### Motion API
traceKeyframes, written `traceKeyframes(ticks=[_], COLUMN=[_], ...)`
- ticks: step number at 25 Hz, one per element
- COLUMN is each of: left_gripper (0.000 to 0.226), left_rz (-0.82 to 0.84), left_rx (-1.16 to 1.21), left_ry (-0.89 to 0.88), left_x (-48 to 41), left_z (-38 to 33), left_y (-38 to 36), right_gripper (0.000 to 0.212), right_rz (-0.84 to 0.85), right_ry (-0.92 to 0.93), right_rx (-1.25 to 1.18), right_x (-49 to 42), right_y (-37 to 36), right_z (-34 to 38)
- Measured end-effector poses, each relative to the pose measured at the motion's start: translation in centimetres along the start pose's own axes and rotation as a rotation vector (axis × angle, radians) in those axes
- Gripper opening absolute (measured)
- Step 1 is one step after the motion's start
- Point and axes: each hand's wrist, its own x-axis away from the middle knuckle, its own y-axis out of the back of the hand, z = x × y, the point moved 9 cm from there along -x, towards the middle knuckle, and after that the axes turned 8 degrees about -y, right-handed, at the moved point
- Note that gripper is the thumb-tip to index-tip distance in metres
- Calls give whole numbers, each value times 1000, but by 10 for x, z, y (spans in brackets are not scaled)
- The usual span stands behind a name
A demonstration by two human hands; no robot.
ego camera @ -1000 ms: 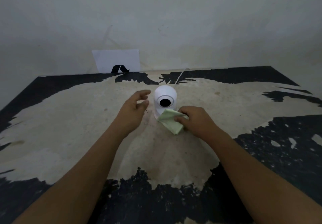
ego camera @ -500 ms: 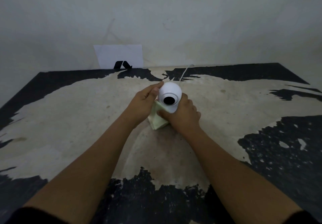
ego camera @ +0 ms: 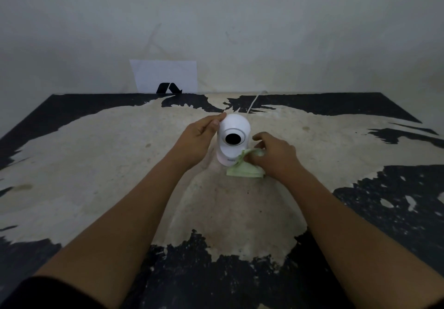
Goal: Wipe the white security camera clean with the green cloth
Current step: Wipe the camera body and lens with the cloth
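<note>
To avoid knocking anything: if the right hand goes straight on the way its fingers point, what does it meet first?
Probably the white security camera: the right hand, holding the green cloth, points left toward its lower body, very near. Depth is uncertain.

You are looking down at a table (ego camera: 72, 164) whose black coating is worn away across the middle, leaving a wide pale, rough patch; black remains along the far edge, at both sides and along the near edge. At the table's far edge, left of centre, a white sheet of paper (ego camera: 165, 74) leans upright against the wall (ego camera: 264, 25), and a small black clip-like piece (ego camera: 168, 88) sits at the sheet's foot, touching the tabletop. The wall behind the table is plain, off-white and faintly scuffed, darker toward its left side.
</note>
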Motion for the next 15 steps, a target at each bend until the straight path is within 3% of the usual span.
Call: traceKeyframes(ticks=[5,9,15], left_gripper=[37,37,38], left_rz=[-23,-45,-42], left_rx=[43,47,34], left_ry=[17,19,11], left_x=[3,4,3], left_z=[1,0,1], left_y=[-3,-3,-3], right_gripper=[83,100,75], right_rz=[14,-62,88], right_ry=[37,-50,71], right_rx=[103,-135,19], right_x=[2,9,2], right_y=[-17,-22,-17], right_z=[15,29,21])
